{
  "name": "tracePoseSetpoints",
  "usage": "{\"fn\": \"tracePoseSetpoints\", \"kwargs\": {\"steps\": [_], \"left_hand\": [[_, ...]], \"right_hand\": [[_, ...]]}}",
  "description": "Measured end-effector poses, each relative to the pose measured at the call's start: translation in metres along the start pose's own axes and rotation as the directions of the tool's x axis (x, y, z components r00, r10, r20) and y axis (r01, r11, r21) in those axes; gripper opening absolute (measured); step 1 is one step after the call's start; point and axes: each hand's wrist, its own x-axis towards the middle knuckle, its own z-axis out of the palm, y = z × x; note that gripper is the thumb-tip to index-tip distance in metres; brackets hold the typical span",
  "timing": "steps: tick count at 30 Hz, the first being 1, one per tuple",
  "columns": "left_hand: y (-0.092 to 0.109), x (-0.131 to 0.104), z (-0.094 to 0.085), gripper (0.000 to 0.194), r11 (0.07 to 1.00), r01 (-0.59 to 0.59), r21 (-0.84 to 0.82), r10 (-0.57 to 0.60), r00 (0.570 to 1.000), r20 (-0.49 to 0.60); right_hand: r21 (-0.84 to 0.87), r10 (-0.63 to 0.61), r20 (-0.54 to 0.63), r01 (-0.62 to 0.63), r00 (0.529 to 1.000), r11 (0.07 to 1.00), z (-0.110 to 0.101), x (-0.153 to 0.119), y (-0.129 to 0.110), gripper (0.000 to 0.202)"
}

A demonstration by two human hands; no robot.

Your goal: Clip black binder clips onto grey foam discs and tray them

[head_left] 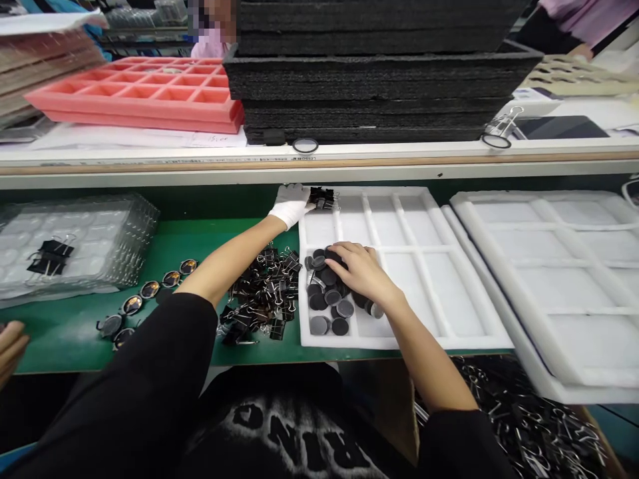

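Observation:
My left hand [291,203], in a white glove, is at the far left corner of a white foam tray [405,250]. Its fingers are closed at a small bunch of black binder clips [323,198]; the fingertips are partly hidden. My bare right hand [363,271] reaches over the tray's near left compartments. Its fingers curl down onto a heap of round dark discs [331,297], closed around some of them. Left of the tray, a pile of loose binder clips [267,293] lies on the green table, beneath my left forearm.
Clear plastic trays [100,239] are stacked at left, with binder clips on top. Round clipped pieces [150,289] line up beside them. White trays [554,259] stand right, above a box of clips [544,426]. Black foam [379,86] and red trays [150,90] fill the shelf. Another person's hand [10,349] shows at left.

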Motion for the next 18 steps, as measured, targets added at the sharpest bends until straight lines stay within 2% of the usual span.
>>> {"fn": "tracePoseSetpoints", "kwargs": {"steps": [2, 4, 6, 8, 11, 13, 16, 18], "left_hand": [[-0.008, -0.014, -0.014, 0.055, 0.999, -0.053, -0.011, 0.053, 0.999, 0.0], [-0.025, -0.035, -0.03, 0.055, 0.992, -0.118, -0.047, 0.121, 0.991, 0.059], [-0.05, -0.065, -0.048, 0.054, 0.984, -0.164, -0.07, 0.172, 0.974, 0.144], [-0.079, -0.103, -0.064, 0.053, 0.984, -0.16, -0.078, 0.172, 0.967, 0.188], [-0.125, -0.169, -0.078, 0.054, 0.996, -0.044, -0.082, 0.058, 0.983, 0.173], [-0.153, -0.213, -0.078, 0.052, 0.996, 0.063, -0.063, -0.049, 0.977, 0.206], [-0.185, -0.266, -0.067, 0.05, 0.973, 0.228, 0.024, -0.223, 0.917, 0.33], [-0.199, -0.288, -0.055, 0.05, 0.938, 0.335, 0.085, -0.344, 0.875, 0.34]], "right_hand": [[-0.017, 0.001, 0.048, 0.0, 0.999, 1.0, 0.0, 0.005, 0.0, 0.041], [-0.055, 0.009, 0.066, -0.006, 0.998, 0.998, 0.004, 0.008, 0.0, 0.04], [-0.061, 0.012, 0.051, -0.009, 0.999, 0.998, 0.008, 0.011, 0.002, 0.037], [-0.029, 0.031, 0.021, -0.031, 0.999, 0.999, 0.012, 0.013, 0.004, 0.036], [0.001, 0.072, -0.011, -0.072, 0.997, 0.997, 0.017, 0.018, 0.011, 0.042], [-0.004, 0.053, 0.008, -0.053, 0.999, 0.999, 0.02, 0.023, 0.017, 0.045], [0.003, 0.035, 0.011, -0.035, 0.999, 0.999, 0.022, 0.029, 0.023, 0.041], [0.035, 0.07, -0.011, -0.07, 0.997, 0.997, 0.02, 0.031, 0.023, 0.036]]}}
